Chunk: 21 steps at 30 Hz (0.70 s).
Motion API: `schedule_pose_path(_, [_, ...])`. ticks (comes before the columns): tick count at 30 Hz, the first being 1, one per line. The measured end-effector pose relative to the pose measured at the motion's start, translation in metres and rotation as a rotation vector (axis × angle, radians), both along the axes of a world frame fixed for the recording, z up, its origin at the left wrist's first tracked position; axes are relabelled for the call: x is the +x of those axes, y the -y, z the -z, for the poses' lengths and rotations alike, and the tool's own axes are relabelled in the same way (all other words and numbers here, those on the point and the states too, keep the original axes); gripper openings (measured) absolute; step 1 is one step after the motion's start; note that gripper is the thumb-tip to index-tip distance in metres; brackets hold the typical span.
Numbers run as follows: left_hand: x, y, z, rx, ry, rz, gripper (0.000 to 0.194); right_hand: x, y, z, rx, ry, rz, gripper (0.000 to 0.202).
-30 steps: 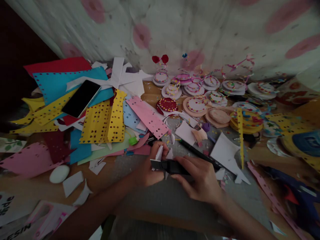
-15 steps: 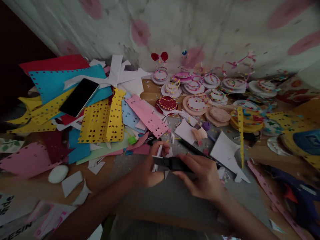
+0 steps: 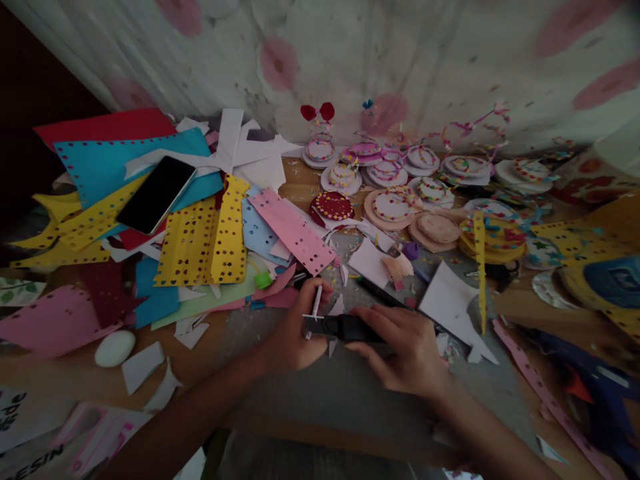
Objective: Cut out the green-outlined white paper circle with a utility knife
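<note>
My left hand (image 3: 295, 333) is closed around a narrow white strip (image 3: 317, 301), thumb below and fingers above. From the right, my right hand (image 3: 405, 343) grips a black tool (image 3: 353, 328), whose dark, flat tip lies across the white strip between my left thumb and fingers. Whether the tool is a punch or a cutter is too dim to tell. Both hands are held over a grey mat (image 3: 310, 400) near the table's front edge.
Decorated paper discs (image 3: 390, 203) stand in rows behind. Coloured foam sheets (image 3: 195, 243) and a black phone (image 3: 157, 193) lie at the left. A white egg-shaped piece (image 3: 115, 349) is nearer. A blue glue gun (image 3: 590, 380) lies at the right.
The white strip has tilted slightly against the tool's tip, and the tip has shifted a little to the left. Both hands keep their hold.
</note>
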State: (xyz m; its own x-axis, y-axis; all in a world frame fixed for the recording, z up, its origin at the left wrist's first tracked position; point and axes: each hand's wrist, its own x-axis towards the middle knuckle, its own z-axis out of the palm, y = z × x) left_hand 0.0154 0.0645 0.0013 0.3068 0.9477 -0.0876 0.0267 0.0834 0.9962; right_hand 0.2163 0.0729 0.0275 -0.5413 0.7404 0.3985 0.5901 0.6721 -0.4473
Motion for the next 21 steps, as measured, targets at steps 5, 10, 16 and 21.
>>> schedule_pose_path(5, [-0.003, 0.001, -0.006, 0.055, 0.019, 0.060, 0.065, 0.009, -0.011, 0.010, 0.024, -0.026, 0.202, 0.033])
schedule_pose_path(10, [-0.003, 0.000, -0.011, 0.146, -0.011, 0.054, 0.062, 0.017, -0.015, 0.009, 0.063, -0.059, 0.231, 0.032])
schedule_pose_path(16, [0.001, -0.003, -0.013, 0.167, -0.024, -0.002, 0.064, 0.005, -0.003, 0.001, 0.074, 0.014, -0.004, 0.035])
schedule_pose_path(21, [0.005, -0.003, -0.009, 0.160, 0.033, 0.006, 0.063, 0.002, -0.001, 0.004, 0.051, 0.021, 0.028, 0.035])
